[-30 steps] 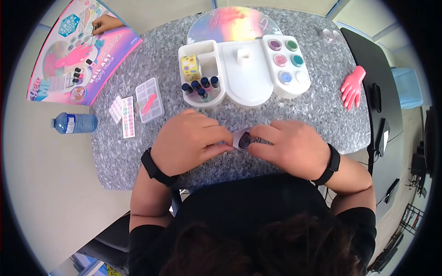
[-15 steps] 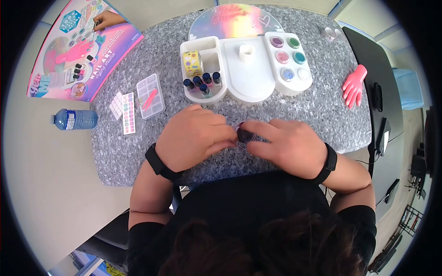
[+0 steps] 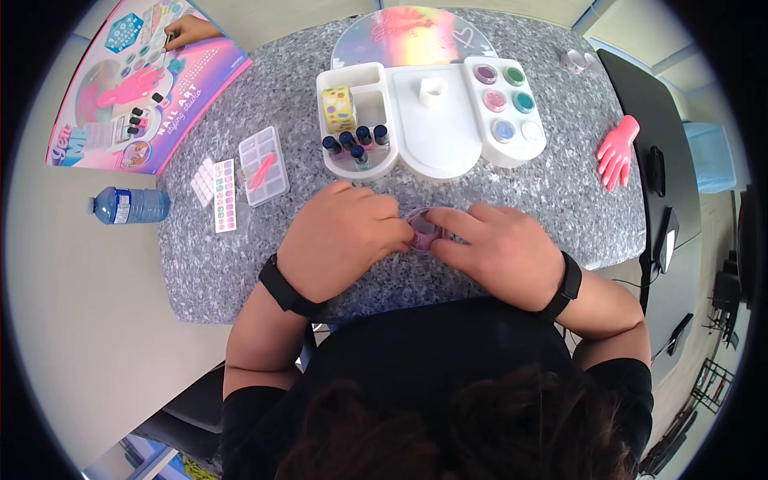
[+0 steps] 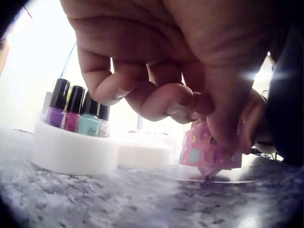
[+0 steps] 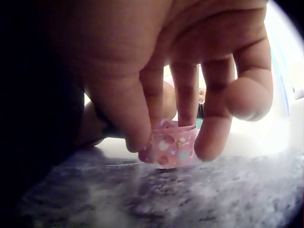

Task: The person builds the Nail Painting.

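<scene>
Carefully, the left hand (image 3: 344,232) and right hand (image 3: 500,256) pinch the pink ring (image 5: 167,151) between them, on or just above the speckled table (image 3: 580,204); squeezing too hard might bend it.

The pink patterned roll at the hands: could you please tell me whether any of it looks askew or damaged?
One oddity: in the left wrist view, a pointed bit juts below the otherwise level lower edge of the pink patterned roll. I see no clear tear.
</scene>
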Motion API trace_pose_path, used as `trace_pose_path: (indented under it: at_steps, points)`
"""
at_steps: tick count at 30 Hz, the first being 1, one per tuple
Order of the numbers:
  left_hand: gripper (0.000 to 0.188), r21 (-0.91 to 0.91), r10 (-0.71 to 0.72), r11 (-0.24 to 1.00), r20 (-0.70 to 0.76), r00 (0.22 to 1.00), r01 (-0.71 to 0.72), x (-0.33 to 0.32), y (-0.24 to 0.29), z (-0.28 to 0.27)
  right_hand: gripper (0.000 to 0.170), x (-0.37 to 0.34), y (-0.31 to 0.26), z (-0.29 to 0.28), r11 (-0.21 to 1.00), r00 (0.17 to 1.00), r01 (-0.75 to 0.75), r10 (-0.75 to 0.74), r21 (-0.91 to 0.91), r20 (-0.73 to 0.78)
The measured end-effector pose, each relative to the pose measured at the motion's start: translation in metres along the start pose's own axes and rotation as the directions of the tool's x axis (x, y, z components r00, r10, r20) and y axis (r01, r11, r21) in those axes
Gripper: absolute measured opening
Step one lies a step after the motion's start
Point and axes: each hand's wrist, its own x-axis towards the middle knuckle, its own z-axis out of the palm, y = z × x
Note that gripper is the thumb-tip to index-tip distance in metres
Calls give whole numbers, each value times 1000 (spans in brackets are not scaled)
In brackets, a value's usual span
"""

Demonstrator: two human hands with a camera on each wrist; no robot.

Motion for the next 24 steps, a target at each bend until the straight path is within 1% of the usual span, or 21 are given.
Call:
trace_pose_path:
  at_steps: [6, 8, 10, 11, 13, 15, 17, 19, 20, 21, 22, 23, 24]
  points:
    - [16, -85, -39, 996, 0, 999, 39, 1, -2, 3, 14, -2, 4, 8, 1000, 1000, 12, -12, 17, 22]
    - [17, -86, -36, 996, 7, 999, 37, 1, -3, 2, 12, -1, 4, 9, 998, 998, 57, -57, 3, -40]
    - [18, -85, -32, 996, 14, 999, 34, 1, -4, 3, 13, -1, 6, 11, 996, 996, 84, -83, 10, -33]
    - [20, -98, -38, 994, 3, 999, 38, 2, -4, 3, 15, -1, 7, 11, 994, 994, 111, -110, 17, -27]
    - [23, -109, -43, 993, -8, 999, 42, 3, -4, 3, 16, 1, 6, 10, 993, 993, 111, -109, 47, -44]
    - [31, -189, -128, 973, 16, 992, 129, 5, -1, -1, 18, 3, 4, 10, 991, 992, 111, -107, 77, -60]
    - [33, -171, -130, 976, 24, 991, 132, 5, 0, -2, 19, 4, 4, 12, 991, 989, 115, -107, 72, -102]
    - [36, -159, -103, 982, 18, 994, 105, 6, -1, -1, 21, 6, 6, 6, 990, 989, 112, -103, 83, -105]
    - [36, -164, -111, 980, 15, 994, 112, 5, -2, -1, 23, 4, 8, -1, 991, 990, 100, -91, 92, -104]
    - [36, -179, -108, 978, 6, 994, 107, 7, -2, 2, 23, 1, 15, -9, 997, 994, 63, -59, 52, -89]
    - [36, -193, -62, 980, -23, 998, 56, 10, 0, 3, 25, 0, 29, -20, 999, 983, -11, 19, 45, -185]
    - [34, -192, -106, 976, 7, 994, 105, 10, 2, 1, 28, 1, 44, -32, 996, 955, -69, 80, 47, -286]
    - [32, -181, -160, 969, 42, 986, 165, 10, 4, -1, 30, 1, 56, -50, 981, 936, -192, 189, 18, -296]
